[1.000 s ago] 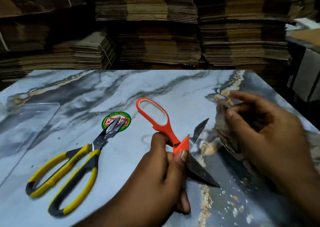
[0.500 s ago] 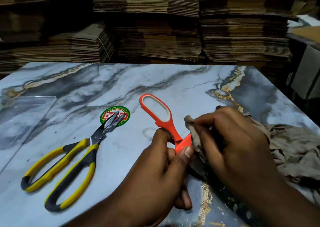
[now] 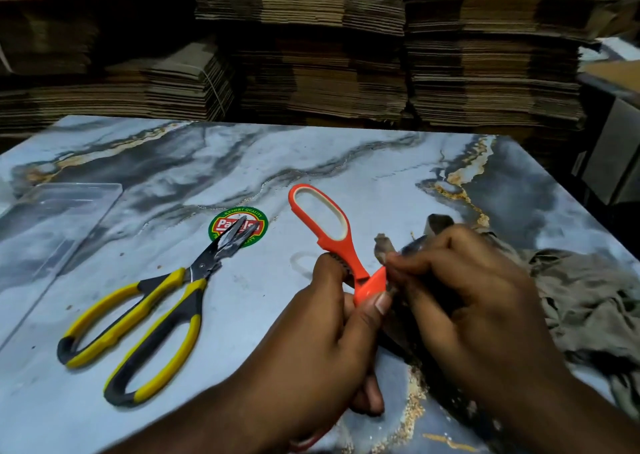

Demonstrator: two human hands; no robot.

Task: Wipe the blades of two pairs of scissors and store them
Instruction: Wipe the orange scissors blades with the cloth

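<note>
Orange scissors [image 3: 329,231] are held above the marble table [image 3: 207,176], one handle loop pointing away from me. My left hand [image 3: 332,335] grips them near the pivot. My right hand [image 3: 467,301] pinches a grey-brown cloth [image 3: 588,301] around a blade just right of the pivot; the blades are hidden under cloth and fingers. Yellow-and-black scissors [image 3: 145,318] lie on the table to the left, their blade tips resting on a round green-and-red sticker [image 3: 239,226].
A clear plastic case [image 3: 52,225] lies flat at the table's left edge. The rest of the cloth spreads over the table's right side. Stacks of flattened cardboard [image 3: 311,55] stand behind the far edge.
My right hand brought the cloth from the right onto the orange scissors' blade and now pinches it close to the pivot. The bare blades seen a second ago are covered.
</note>
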